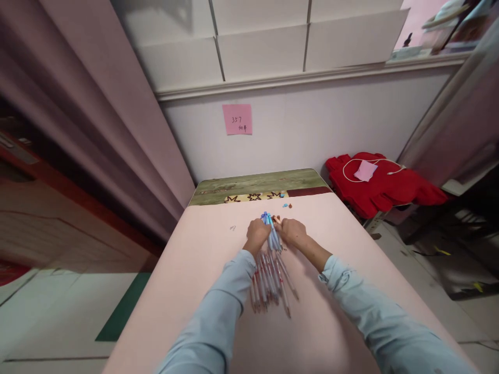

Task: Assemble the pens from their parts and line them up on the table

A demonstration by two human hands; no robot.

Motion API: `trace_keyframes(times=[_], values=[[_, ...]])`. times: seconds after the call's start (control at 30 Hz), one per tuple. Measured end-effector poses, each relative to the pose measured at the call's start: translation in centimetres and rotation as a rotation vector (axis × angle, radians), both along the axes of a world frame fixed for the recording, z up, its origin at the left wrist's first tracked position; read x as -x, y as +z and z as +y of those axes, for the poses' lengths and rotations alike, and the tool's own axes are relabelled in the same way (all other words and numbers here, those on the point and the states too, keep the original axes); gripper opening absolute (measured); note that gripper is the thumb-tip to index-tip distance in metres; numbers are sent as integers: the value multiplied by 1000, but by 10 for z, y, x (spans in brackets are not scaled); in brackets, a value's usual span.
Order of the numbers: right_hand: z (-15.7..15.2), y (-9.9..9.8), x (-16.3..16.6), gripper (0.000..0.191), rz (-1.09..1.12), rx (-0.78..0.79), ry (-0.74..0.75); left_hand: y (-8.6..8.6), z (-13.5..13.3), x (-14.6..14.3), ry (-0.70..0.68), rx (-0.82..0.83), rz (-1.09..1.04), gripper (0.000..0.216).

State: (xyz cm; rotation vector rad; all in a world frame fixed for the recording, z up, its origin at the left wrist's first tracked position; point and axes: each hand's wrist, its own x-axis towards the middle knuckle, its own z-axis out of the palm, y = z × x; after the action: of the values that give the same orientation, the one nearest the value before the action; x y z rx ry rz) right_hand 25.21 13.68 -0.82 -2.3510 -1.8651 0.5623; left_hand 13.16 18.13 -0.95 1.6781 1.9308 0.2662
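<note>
Curled fingers of my left hand (257,235) are closed against the left side of a bunch of slim blue pens (273,236), with blue toppers at the far end. My right hand (293,231) is closed on the right of that bunch, beside small brown-topped pieces (276,218); what its fingertips pinch is too small to tell. Just nearer to me lies a loose pile of clear pen refills (268,280), their tips pointing towards me. Beyond the hands rest a small blue piece (285,205) and a small brown piece (290,206).
A pale pink cover (195,291) lies over the table, whose green patterned far end (257,183) meets the wall. Tiny bits (233,227) lie left of my hands. A red cloth (374,187) with a white cable is on the right; a mauve curtain (101,114) hangs left.
</note>
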Motion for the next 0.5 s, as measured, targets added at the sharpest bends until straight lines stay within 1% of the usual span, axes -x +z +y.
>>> trace_keyframes(times=[0.07, 0.17, 0.33, 0.43, 0.5], values=[[-4, 3, -4, 48, -14, -22, -38, 2, -4, 6, -9, -20, 27, 35], [-11, 6, -11, 39, -25, -40, -84, 4, -10, 11, -23, -46, 48, 38], [-20, 8, -19, 31, -10, -30, -83, 12, -16, 19, -62, -14, 46, 31], [-26, 14, -17, 36, -8, -51, -75, 20, -21, 27, -107, -3, 29, 28], [-30, 22, -10, 46, -9, -90, -60, 28, -28, 34, -143, -41, 14, 35]])
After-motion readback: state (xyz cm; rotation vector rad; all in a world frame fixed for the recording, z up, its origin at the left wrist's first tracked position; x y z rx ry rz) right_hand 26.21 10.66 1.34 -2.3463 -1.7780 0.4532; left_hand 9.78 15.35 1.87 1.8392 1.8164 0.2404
